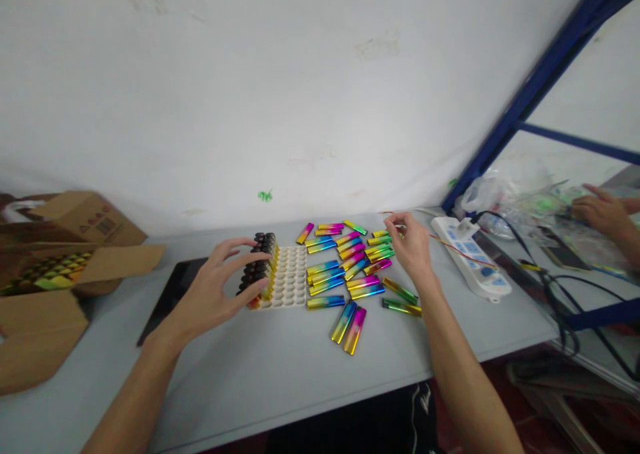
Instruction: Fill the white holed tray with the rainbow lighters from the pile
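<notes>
A cream tray (290, 282) with rows of round holes lies on the grey table (280, 367). Its left rows hold dark-tipped pieces (260, 264) standing upright. My left hand (220, 287) hovers over those pieces with fingers spread, fingertips touching the tray's left side. Several rainbow-coloured flat sticks (345, 267) lie scattered to the right of the tray. My right hand (411, 244) reaches into the far right of that pile, fingers curled in a pinch; whether it holds a stick I cannot make out.
An open cardboard box (55, 274) with more rainbow sticks stands at the left. A dark tablet (173, 294) lies under my left hand. A white power strip (473, 264) with cables lies right. Another person's hand (603, 214) works beyond the blue frame (545, 74).
</notes>
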`<state>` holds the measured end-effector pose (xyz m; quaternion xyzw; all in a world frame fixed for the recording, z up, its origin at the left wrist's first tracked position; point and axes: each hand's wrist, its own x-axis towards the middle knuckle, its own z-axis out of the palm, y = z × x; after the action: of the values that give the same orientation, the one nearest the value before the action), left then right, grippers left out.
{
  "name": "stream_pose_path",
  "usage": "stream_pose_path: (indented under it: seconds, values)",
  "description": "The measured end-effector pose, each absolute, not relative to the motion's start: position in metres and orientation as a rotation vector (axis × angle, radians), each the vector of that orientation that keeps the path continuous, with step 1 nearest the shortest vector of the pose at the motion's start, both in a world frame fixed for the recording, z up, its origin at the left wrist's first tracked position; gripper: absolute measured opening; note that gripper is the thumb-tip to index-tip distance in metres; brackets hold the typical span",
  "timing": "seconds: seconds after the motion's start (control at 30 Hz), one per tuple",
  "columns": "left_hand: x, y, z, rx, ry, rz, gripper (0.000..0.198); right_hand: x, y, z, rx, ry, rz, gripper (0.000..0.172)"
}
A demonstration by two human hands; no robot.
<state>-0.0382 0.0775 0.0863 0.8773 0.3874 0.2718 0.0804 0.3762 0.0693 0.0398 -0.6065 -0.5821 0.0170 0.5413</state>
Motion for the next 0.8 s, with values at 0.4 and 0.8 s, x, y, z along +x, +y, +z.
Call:
stream_pose_path:
  seconds: [0.4,0.8]
  values:
    - [-0.043,0.086,0.084,2.496,1.229,0.994,0.032,0.386,0.066,0.045,-1.383,-1.311,0.123,0.036]
    - [-0.04,0.093,0.075,2.523,1.192,1.037,0.03,0.421,-0.004,0.045,-1.624,-1.544,0.005,0.035]
